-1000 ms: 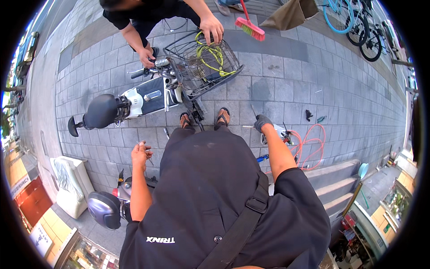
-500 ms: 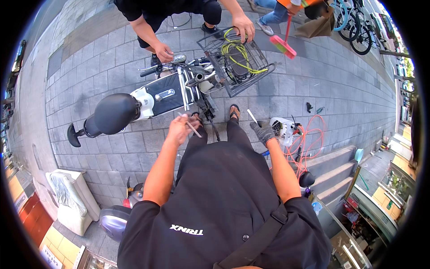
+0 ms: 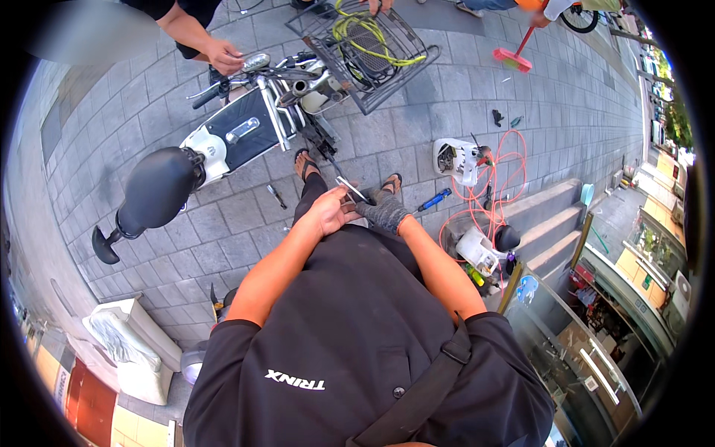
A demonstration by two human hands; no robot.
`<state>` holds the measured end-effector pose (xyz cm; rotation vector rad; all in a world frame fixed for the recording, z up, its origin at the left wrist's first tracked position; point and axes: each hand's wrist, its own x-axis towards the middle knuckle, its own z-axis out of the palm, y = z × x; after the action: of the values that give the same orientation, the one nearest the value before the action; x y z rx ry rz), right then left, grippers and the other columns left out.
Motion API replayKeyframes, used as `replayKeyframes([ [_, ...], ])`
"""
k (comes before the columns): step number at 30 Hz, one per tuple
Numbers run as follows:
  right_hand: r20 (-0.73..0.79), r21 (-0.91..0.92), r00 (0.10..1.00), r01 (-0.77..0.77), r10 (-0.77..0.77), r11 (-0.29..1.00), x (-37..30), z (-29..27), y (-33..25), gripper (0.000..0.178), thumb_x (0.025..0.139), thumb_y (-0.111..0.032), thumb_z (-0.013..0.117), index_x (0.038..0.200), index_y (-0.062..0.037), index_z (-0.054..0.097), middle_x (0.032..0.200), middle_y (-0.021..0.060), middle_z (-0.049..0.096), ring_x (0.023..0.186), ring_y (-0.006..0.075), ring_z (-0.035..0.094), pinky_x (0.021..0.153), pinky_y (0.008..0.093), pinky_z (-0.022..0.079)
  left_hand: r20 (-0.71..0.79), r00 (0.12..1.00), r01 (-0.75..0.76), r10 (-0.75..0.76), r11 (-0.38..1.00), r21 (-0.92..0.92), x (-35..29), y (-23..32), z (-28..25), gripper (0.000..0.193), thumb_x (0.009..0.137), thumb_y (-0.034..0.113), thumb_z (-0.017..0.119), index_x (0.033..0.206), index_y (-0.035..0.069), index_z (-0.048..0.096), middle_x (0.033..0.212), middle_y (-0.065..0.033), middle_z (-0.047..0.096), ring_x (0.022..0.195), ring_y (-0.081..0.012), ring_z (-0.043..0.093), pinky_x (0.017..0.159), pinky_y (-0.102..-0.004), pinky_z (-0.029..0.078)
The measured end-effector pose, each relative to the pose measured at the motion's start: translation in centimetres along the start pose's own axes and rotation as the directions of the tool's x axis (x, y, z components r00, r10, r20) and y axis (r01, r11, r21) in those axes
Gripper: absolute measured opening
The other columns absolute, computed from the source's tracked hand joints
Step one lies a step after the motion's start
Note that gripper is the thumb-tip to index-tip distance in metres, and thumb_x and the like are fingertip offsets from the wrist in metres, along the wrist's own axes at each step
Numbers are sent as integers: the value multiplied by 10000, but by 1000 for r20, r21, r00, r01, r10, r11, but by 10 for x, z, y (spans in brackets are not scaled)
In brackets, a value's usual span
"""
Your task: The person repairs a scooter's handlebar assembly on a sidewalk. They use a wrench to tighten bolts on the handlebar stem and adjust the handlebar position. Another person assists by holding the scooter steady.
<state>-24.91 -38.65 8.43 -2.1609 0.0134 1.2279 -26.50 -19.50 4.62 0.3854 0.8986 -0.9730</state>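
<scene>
My bare left hand (image 3: 335,211) and my gloved right hand (image 3: 383,214) meet close in front of my waist, both with curled fingers. A slim pale rod (image 3: 350,189) slants up from between them, its lower end at the grey glove's fingers. What my left fingers close on is hidden. Beyond my hands stands a white electric scooter (image 3: 216,153) with a black seat (image 3: 161,186). Its front wire basket (image 3: 406,78) holds a coiled yellow-green cable (image 3: 380,41). Across it, a co-worker's hand (image 3: 226,56) is beside the handlebar, and another hand (image 3: 378,6) is at the basket.
On the paving lie a small metal tool (image 3: 276,197), a blue-handled tool (image 3: 434,200), a white plastic housing (image 3: 456,161) and a tangled orange hose (image 3: 523,153). Steps (image 3: 547,216) rise at the right. Another person holds a pink broom (image 3: 512,59). A pale armchair (image 3: 134,350) stands at the lower left.
My hands have come together from apart, the left moving right and the right moving left. The grey stick seen in my left hand no longer shows clearly. My view has shifted; the broom has moved right.
</scene>
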Motion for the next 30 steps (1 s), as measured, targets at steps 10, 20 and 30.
replayKeyframes([
  [10, -48, 197, 986, -147, 159, 969, 57, 24, 113, 362, 896, -276, 609, 1157, -44, 707, 1011, 225, 729, 934, 354, 710, 846, 433, 528, -366, 920, 124, 138, 785, 607, 32, -20, -29, 559, 1022, 452, 534, 1400, 40, 523, 1314, -102, 605, 1114, -256, 604, 891, -446, 549],
  [20, -213, -4, 942, -267, 260, 964, 79, 56, 196, 359, 918, -254, 601, 1223, -86, 690, 1133, 266, 685, 1070, 420, 659, 950, 450, 510, -636, 646, 165, 422, 737, 655, -31, -7, -136, 510, 1025, 388, 533, 1377, 19, 545, 1217, -125, 672, 982, -251, 678, 792, -391, 557],
  [30, -166, 21, 928, -334, 333, 942, 54, 30, 261, 411, 904, -307, 599, 1264, -116, 654, 1181, 273, 661, 1094, 447, 645, 950, 501, 509, -518, 675, 149, 526, 590, 793, -21, -14, -96, 508, 1019, 399, 555, 1348, 12, 575, 1188, -119, 690, 968, -216, 683, 800, -340, 527],
])
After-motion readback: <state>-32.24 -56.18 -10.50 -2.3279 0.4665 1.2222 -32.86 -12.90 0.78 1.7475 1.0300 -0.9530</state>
